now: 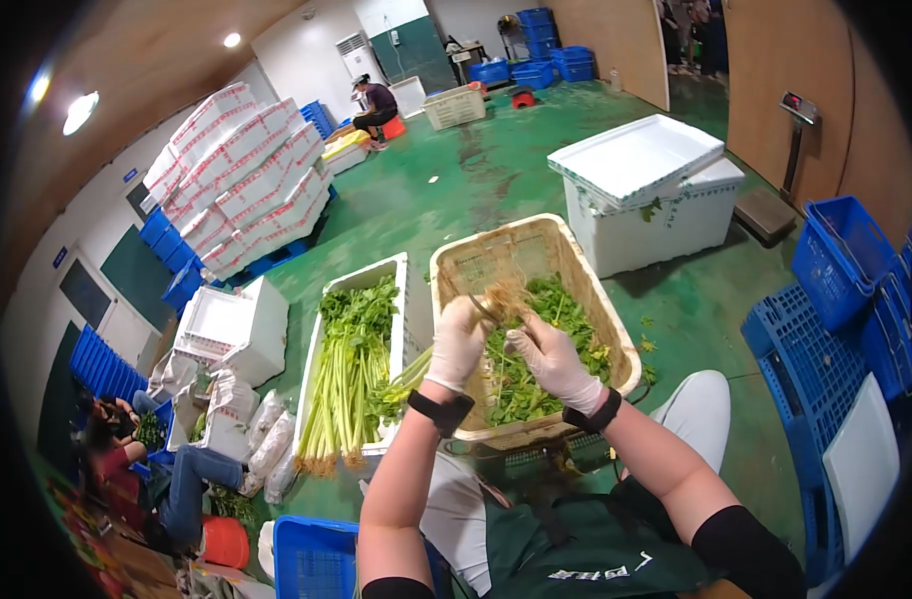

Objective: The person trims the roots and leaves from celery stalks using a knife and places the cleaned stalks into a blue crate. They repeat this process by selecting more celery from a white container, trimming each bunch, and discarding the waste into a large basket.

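Observation:
Both my hands wear white gloves and meet above a cream plastic crate (615,334). My left hand (459,344) is closed around a bunch of celery (413,369), whose stalks stick out behind my left wrist. The brown celery roots (506,298) point up between my hands. My right hand (556,361) has its fingers closed at the lower edge of these roots. A thin dark curved piece shows by my left fingers; I cannot make out what it is. Loose green leaves (546,374) lie in the crate. To the left, a white foam box (404,290) holds more rooted celery.
A lidded white foam box (655,225) stands ahead right. Blue crates (843,245) and a blue pallet (800,369) line the right. A blue basket (311,549) sits near my left knee. Stacked foam boxes (236,180) rise at far left. Other people sit at left and behind.

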Motion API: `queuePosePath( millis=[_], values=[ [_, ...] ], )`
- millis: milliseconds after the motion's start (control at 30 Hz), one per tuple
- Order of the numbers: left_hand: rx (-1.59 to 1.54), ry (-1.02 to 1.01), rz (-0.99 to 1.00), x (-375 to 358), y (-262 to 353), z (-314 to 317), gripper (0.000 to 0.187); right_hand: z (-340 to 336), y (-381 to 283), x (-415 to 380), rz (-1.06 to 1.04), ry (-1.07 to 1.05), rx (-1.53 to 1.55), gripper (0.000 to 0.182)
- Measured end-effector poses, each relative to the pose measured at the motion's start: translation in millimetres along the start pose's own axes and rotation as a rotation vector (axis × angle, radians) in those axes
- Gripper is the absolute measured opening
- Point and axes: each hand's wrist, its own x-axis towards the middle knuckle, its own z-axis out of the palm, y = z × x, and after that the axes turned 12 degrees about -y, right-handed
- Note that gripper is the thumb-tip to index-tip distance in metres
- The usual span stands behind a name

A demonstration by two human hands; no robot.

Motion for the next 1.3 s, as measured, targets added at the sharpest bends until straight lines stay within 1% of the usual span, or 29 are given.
queuePosePath(
  millis=[67, 100, 133, 167, 233, 300, 367, 433, 467, 567, 600, 667, 733, 767, 800, 833, 867, 900, 933, 967, 1000, 1033, 1067, 1100, 1133, 1200, 1233, 1267, 1300],
  values=[
    [0.151, -0.011, -0.015, -10.7, 4.2, 17.4, 0.014, -0.3, 3.9, 1.2, 0.035, 0.009, 0.062, 0.04],
    [0.125, -0.013, 0.016, -14.6, -1.2, 24.4, 0.011, 1.9, 10.9, 1.8, 0.009, 0.022, 0.117, 0.038],
    [0.123, -0.018, 0.013, -15.9, 1.1, 26.1, 0.011, 2.9, 13.6, 1.7, -0.016, 0.034, 0.172, 0.037],
    [0.171, -0.015, 0.032, -17.4, 3.7, 27.5, 0.011, 1.9, 15.4, -0.4, 0.021, 0.015, 0.189, 0.037],
    [0.217, -0.011, 0.049, -18.9, 3.7, 29.8, 0.012, 3.3, 20.2, -1.2, 0.021, 0.011, 0.216, 0.036],
    [0.235, -0.04, 0.049, -20.3, -1.4, 30.5, 0.017, 4.8, 24.5, -1.3, 0.017, 0.007, 0.244, 0.035],
    [0.23, -0.046, 0.019, -20.5, 4.9, 27.5, 0.019, 5.2, 27.9, -1.7, -0.028, 0.029, 0.203, 0.033],
    [0.225, -0.052, -0.013, -21.2, 6.2, 27.1, 0.021, 6.5, 38.1, -2.0, -0.014, 0.023, 0.141, 0.032],
    [0.267, -0.061, -0.05, -22.5, 4.5, 28.2, 0.022, 7.4, 43.8, -2.8, -0.001, 0.017, 0.077, 0.032],
    [0.376, -0.072, -0.111, -28.2, 3.0, 33.3, 0.023, 10.3, 59.8, -6.7, -0.02, 0.019, 0.069, 0.033],
    [0.442, -0.072, -0.132, -29.8, 2.6, 34.7, 0.023, 12.0, 71.2, -9.6, -0.021, 0.016, 0.072, 0.033],
    [0.406, -0.038, -0.128, -31.9, 5.4, 27.8, 0.024, 12.3, 114.5, -21.2, 0.175, 0.041, 0.098, 0.038],
    [0.248, 0.183, -0.1, -34.7, -1.9, 3.0, 0.025, -15.4, 194.1, -42.0, 0.087, -0.003, -0.305, 0.045],
    [0.27, 0.225, -0.152, -38.1, 2.4, -8.8, 0.026, -26.5, 201.5, -57.6, 0.468, -0.091, -0.324, 0.049],
    [0.324, 0.251, -0.119, -40.3, 5.9, -16.1, 0.025, -32.8, 201.2, -66.4, 0.85, -0.181, -0.342, 0.054],
    [0.328, 0.214, -0.065, -41.6, 8.5, -16.1, 0.03, -35.3, 185.0, -64.8, 0.847, -0.196, -0.346, 0.054],
    [0.327, 0.173, -0.023, -47.1, 12.6, -10.6, 0.035, -35.9, 152.5, -63.4, 0.813, -0.246, -0.132, 0.057],
    [0.319, 0.143, -0.033, -53.0, 20.7, 2.3, 0.047, -31.9, 130.0, -60.8, 0.778, -0.293, 0.082, 0.06],
    [0.31, 0.114, -0.045, -57.5, 28.7, 20.3, 0.059, -22.8, 122.7, -59.5, 0.744, -0.254, 0.447, 0.06],
    [0.168, 0.027, 0.004, -64.8, 25.3, 40.4, 0.081, -17.6, 99.4, -56.4, 0.7, -0.261, 0.695, 0.056],
    [0.241, -0.031, -0.131, -72.7, 30.4, 60.1, 0.091, -14.4, 79.9, -53.3, 0.645, -0.259, 0.942, 0.052],
    [0.224, -0.06, -0.183, -82.5, 33.7, 76.3, 0.093, -9.5, 79.1, -53.3, 0.654, -0.273, 0.946, 0.052],
    [0.205, -0.088, -0.232, -92.0, 34.7, 90.3, 0.096, -5.3, 78.9, -53.1, 0.605, -0.342, 0.815, 0.048],
    [0.182, -0.044, -0.189, -99.5, 29.8, 103.2, 0.096, -1.8, 79.0, -54.2, 0.555, -0.409, 0.684, 0.044],
    [0.158, 0.001, -0.146, -102.1, 32.3, 108.0, 0.096, 1.8, 79.8, -57.2, 0.563, -0.421, 0.684, 0.044],
    [0.226, 0.045, -0.188, -115.4, 41.4, 114.2, 0.093, 9.5, 82.9, -65.3, 0.656, -0.341, 0.869, 0.04],
    [0.355, 0.081, -0.276, -122.2, 49.9, 111.9, 0.092, 11.2, 90.4, -66.0, 0.672, -0.284, 0.837, 0.037],
    [0.485, 0.113, -0.363, -130.8, 54.9, 111.2, 0.091, 11.0, 97.0, -69.7, 0.677, -0.293, 0.839, 0.037],
    [0.335, 0.197, -0.425, -142.9, 54.5, 113.9, 0.089, 10.7, 103.8, -73.1, 0.716, -0.213, 0.889, 0.036]
  ],
)
